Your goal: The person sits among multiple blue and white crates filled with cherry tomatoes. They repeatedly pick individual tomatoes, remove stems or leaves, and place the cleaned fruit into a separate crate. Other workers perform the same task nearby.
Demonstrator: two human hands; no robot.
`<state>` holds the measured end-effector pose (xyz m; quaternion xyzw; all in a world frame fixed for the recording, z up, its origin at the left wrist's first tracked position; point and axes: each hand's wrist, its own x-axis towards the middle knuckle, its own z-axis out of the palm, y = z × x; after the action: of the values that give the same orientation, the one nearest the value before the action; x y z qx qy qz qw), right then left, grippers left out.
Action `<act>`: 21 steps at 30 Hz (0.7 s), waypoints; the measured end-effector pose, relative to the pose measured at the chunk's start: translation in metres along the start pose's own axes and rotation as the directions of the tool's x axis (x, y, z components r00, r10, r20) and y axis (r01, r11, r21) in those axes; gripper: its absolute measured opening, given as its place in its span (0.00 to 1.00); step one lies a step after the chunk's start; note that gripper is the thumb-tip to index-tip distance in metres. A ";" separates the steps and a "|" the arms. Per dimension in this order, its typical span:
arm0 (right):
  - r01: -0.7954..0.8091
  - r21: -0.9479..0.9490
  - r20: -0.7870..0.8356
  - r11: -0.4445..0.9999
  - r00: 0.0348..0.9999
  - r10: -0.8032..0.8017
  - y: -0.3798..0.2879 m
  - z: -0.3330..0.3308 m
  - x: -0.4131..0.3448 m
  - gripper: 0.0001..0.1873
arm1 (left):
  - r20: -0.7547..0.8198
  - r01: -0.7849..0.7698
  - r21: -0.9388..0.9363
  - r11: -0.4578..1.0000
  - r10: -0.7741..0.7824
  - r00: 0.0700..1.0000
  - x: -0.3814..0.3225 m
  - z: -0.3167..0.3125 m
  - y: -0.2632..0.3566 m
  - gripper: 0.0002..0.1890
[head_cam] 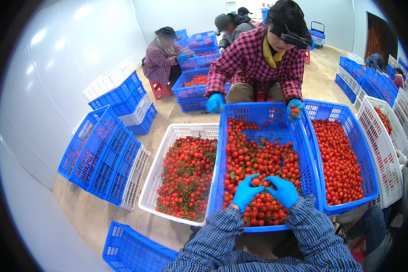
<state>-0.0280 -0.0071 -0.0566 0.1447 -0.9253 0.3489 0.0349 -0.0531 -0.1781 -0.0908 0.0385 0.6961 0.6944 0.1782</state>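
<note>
My left hand (244,194), in a blue glove, holds a red cherry tomato (256,182) between thumb and fingers. Close beside it, my right hand (285,193), also gloved in blue, brings its thumb and fingertips up to the same spot. Whether those fingertips grip a tomato or its stem is too small to tell. Both hands are over a blue plastic crate (215,190) with many loose cherry tomatoes (258,159) in it, some with green stems. A green leaf (232,174) lies among them.
A white crate (146,195) of tomatoes with stems stands at left; a blue crate (372,190) of stemless tomatoes at right. Across from me, a person's gloved hand (294,109) holds tomatoes over the crate's far corner. Stacked crates (105,159) and a blue crate (136,250) stand further left.
</note>
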 end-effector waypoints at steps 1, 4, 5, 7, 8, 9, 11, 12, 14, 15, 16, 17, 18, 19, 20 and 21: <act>-0.036 0.039 -0.012 0.999 0.999 0.036 -0.001 0.001 0.000 0.18 | -0.018 0.003 -0.022 1.000 -0.004 1.000 -0.001 0.001 0.001 0.27; -0.029 0.055 -0.097 0.998 0.995 0.034 -0.005 0.002 0.002 0.17 | -0.010 0.096 -0.467 0.879 -0.114 0.993 -0.002 0.008 0.004 0.22; -0.028 0.064 -0.135 0.998 0.990 0.037 -0.006 0.003 0.003 0.17 | 0.002 0.118 -0.519 0.847 -0.137 0.991 -0.002 0.010 0.004 0.20; -0.028 0.082 -0.209 0.996 0.977 0.045 -0.009 0.004 0.003 0.17 | 0.040 0.163 -0.633 0.757 -0.179 0.983 -0.002 0.012 0.003 0.16; -0.035 0.071 -0.202 0.997 0.978 0.049 -0.010 0.006 0.003 0.17 | 0.056 0.157 -0.632 0.759 -0.158 0.986 -0.001 0.013 0.002 0.15; -0.044 0.059 -0.195 0.997 0.979 0.055 -0.012 0.007 0.003 0.17 | 0.069 0.148 -0.637 0.756 -0.135 0.988 -0.001 0.014 0.000 0.13; -0.070 0.053 -0.175 0.996 0.981 0.079 -0.014 0.010 0.002 0.17 | 0.063 0.122 -0.607 0.785 -0.105 0.992 0.000 0.014 -0.004 0.11; -0.087 0.058 -0.160 0.995 0.983 0.095 -0.014 0.011 0.002 0.17 | 0.042 0.103 -0.572 0.814 -0.097 0.994 -0.001 0.014 -0.006 0.11; -0.092 0.090 -0.148 0.992 0.983 0.105 -0.015 0.012 0.003 0.16 | 0.010 0.071 -0.544 0.836 -0.078 0.997 -0.001 0.015 -0.009 0.10; -0.082 0.119 -0.150 0.990 0.984 0.099 -0.015 0.012 0.004 0.16 | -0.002 0.057 -0.552 0.832 -0.070 0.998 -0.002 0.016 -0.010 0.10; -0.114 0.157 -0.133 0.981 0.982 0.135 -0.016 0.012 0.006 0.15 | -0.010 0.048 -0.571 0.820 -0.065 0.998 -0.001 0.017 -0.010 0.10; -0.138 0.272 -0.099 0.952 0.980 0.170 -0.016 0.011 0.007 0.15 | -0.025 0.021 -0.525 0.851 -0.040 0.999 -0.001 0.017 -0.010 0.10; -0.210 0.388 -0.035 0.897 0.970 0.242 -0.016 0.011 0.009 0.15 | -0.033 0.000 -0.489 0.872 -0.019 0.999 -0.001 0.017 -0.009 0.11; -0.307 0.499 0.053 0.811 0.944 0.325 -0.016 0.010 0.009 0.15 | -0.037 -0.016 -0.455 0.891 -0.002 0.999 -0.001 0.018 -0.008 0.11; -0.321 0.570 0.089 0.756 0.939 0.332 -0.016 0.010 0.010 0.17 | -0.055 -0.022 -0.467 0.884 -0.004 0.999 -0.001 0.019 -0.006 0.12; -0.393 0.655 0.190 0.645 0.912 0.362 -0.014 0.008 0.010 0.18 | -0.051 -0.044 -0.427 0.903 0.025 0.998 0.000 0.019 -0.005 0.12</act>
<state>-0.0335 -0.0251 -0.0522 -0.0413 -0.7422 0.6593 -0.1131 -0.0467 -0.1605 -0.0951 -0.0048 0.5297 0.8340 0.1544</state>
